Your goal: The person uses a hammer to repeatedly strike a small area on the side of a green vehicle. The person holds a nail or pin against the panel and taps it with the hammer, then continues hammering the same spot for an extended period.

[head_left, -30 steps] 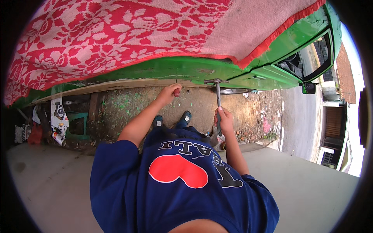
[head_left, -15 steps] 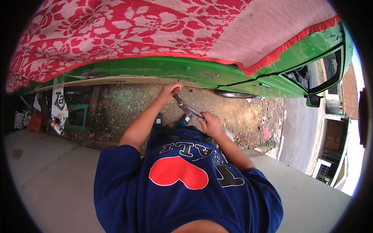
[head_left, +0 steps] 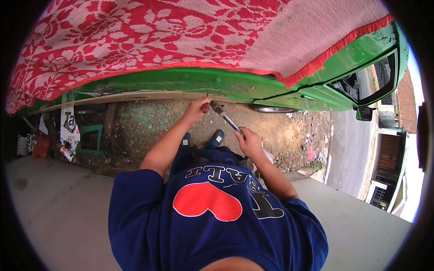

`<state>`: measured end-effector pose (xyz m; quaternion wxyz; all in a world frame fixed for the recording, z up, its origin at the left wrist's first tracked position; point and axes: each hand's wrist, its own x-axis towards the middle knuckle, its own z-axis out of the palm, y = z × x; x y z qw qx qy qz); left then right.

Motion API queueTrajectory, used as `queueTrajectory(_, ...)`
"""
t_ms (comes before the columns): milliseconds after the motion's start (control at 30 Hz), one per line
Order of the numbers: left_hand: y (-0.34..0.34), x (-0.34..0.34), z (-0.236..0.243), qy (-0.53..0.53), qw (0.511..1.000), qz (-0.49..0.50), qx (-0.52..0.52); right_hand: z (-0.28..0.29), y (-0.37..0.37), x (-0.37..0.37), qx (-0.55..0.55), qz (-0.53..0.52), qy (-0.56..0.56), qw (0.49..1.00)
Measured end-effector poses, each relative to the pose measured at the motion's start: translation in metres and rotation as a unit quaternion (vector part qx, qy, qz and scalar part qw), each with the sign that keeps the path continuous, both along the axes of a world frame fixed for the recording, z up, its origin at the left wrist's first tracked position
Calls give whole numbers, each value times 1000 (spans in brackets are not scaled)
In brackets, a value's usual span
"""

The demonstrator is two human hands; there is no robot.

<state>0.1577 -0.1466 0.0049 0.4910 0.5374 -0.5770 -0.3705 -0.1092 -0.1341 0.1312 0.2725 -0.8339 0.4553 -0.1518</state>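
Your hammer (head_left: 228,119), at the frame's center, had shifted rightward, just beside the red handle (head_left: 205,108); your right hand (head_left: 250,142) gripped the hammer, your left hand (head_left: 195,111) the handle. Work along the green panel (head_left: 181,80), upper center, appeared underway, unfinished.

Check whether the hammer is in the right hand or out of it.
In: the right hand is closed around the handle of the hammer, whose head appears beside the reddish-ended tool in the left hand.

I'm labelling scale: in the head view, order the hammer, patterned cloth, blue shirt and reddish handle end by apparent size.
Patterned cloth
Blue shirt
Hammer
Reddish handle end, in the left hand
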Motion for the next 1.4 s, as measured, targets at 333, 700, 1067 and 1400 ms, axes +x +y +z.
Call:
queueTrajectory(333,-8,-2,-26,48,999,1,-5,2,11,4,-42,26,2,999)
queueTrajectory(700,-2,4,-2,22,999,-15,-41,-3,29,-7,24,-34,-36,998)
queueTrajectory(1067,-6,3,-12,14,999,-12,-46,-1,32,5,-16,-15,-51,998)
queueTrajectory(1400,2,7,-37,-11,999,-11,-45,-8,27,5,-57,-27,-15,998)
